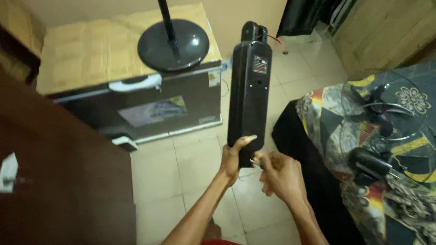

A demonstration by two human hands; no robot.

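Note:
My left hand (232, 159) grips the lower end of a long black fan housing (249, 93), held upright over the tiled floor. A red wire shows at the housing's top end. My right hand (280, 176) is closed around a thin metal tool (255, 162) whose tip meets the bottom edge of the housing, right beside my left thumb. The tool's handle is hidden in my fist.
A chest freezer (142, 106) stands ahead with a round black fan base and pole (173, 44) on its cardboard-covered lid. To the right, a bed with a patterned sheet (410, 177) carries a wire fan guard (386, 113) and fan motor (371, 161). A dark wooden door (47, 186) fills the left.

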